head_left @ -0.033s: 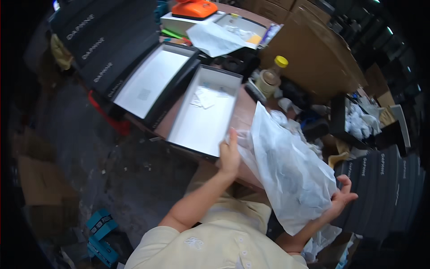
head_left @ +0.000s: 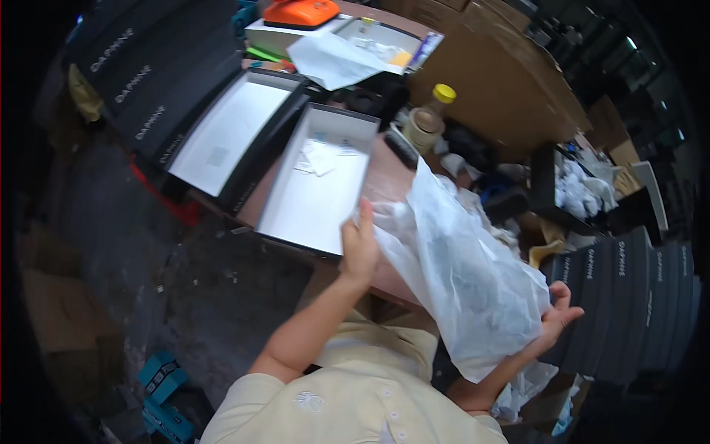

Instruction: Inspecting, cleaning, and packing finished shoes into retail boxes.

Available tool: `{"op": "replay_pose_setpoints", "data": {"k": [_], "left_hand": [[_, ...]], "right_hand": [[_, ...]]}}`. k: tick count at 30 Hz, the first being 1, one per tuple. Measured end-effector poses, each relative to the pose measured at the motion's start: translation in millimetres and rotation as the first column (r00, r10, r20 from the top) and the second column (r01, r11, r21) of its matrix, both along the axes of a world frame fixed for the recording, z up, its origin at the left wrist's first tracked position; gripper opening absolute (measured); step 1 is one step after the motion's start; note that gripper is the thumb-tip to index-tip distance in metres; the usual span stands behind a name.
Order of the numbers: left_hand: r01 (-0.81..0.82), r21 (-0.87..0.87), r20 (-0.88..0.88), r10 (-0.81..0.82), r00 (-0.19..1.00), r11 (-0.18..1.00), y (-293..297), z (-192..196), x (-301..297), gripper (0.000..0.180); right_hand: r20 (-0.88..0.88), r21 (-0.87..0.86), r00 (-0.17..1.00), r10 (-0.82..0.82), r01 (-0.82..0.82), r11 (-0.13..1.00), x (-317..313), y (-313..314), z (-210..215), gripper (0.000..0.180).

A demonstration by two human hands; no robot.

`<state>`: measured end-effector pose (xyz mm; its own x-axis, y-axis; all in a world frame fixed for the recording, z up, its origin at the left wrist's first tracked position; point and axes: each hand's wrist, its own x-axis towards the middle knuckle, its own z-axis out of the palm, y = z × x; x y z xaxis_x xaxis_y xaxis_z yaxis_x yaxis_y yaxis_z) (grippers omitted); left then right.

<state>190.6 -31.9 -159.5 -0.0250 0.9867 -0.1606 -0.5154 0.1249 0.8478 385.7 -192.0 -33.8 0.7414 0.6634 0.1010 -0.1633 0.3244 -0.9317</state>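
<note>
A large sheet of white tissue paper (head_left: 473, 274) hangs between my hands, crumpled and bulging toward its right end. Whatever may lie inside it is hidden. My left hand (head_left: 359, 244) is closed on the sheet's left edge, thumb upward, beside the near right corner of an open shoebox (head_left: 310, 211). That box is white inside with a dark rim and holds a few small white packets (head_left: 319, 158). At the sheet's lower right end, my right hand (head_left: 551, 325) grips the paper, its thumb and a bent finger showing past the edge. The paper covers part of that hand.
A white-lined box lid (head_left: 235, 137) lies left of the box, against stacked dark shoeboxes (head_left: 148, 81). Beyond stand a yellow-capped bottle (head_left: 429, 122), an orange device (head_left: 299, 12) and a cardboard sheet (head_left: 503, 81). More dark shoeboxes (head_left: 614, 303) stand at right.
The whole view has shifted slightly, so things appear farther left. The paper beside my left hand looks a little more spread out. Both hands keep their hold.
</note>
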Motion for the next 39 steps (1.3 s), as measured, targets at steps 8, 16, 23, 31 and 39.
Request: {"op": "replay_pose_setpoints", "data": {"k": [8,16,23,31,39], "left_hand": [[-0.179,0.029,0.002,0.179,0.984,0.983,132.5,62.4,-31.0,0.04],[0.021,0.705,-0.636,0.618,0.463,0.709,110.1,40.7,-10.0,0.072],[0.518,0.602,-0.763,0.246,0.598,0.608,10.8,80.7,6.5,0.063],[0.468,0.703,-0.707,0.595,0.381,0.535,0.3,79.6,8.9,0.028],[0.408,0.651,-0.614,0.127,0.779,0.64,-24.1,92.7,3.7,0.023]], "right_hand": [[-0.597,0.356,0.703,0.385,-0.198,0.913,59.4,-7.9,-25.4,0.038],[-0.666,0.32,0.648,0.37,-0.2,0.926,31.1,0.7,-55.6,0.029],[-0.682,0.314,0.629,0.373,-0.21,0.926,7.7,19.0,-51.8,0.024],[-0.713,0.351,0.606,0.353,-0.129,0.928,13.0,24.0,-74.9,0.027],[-0.547,0.107,0.836,0.043,0.019,0.994,6.3,38.3,-79.2,0.024]]}}
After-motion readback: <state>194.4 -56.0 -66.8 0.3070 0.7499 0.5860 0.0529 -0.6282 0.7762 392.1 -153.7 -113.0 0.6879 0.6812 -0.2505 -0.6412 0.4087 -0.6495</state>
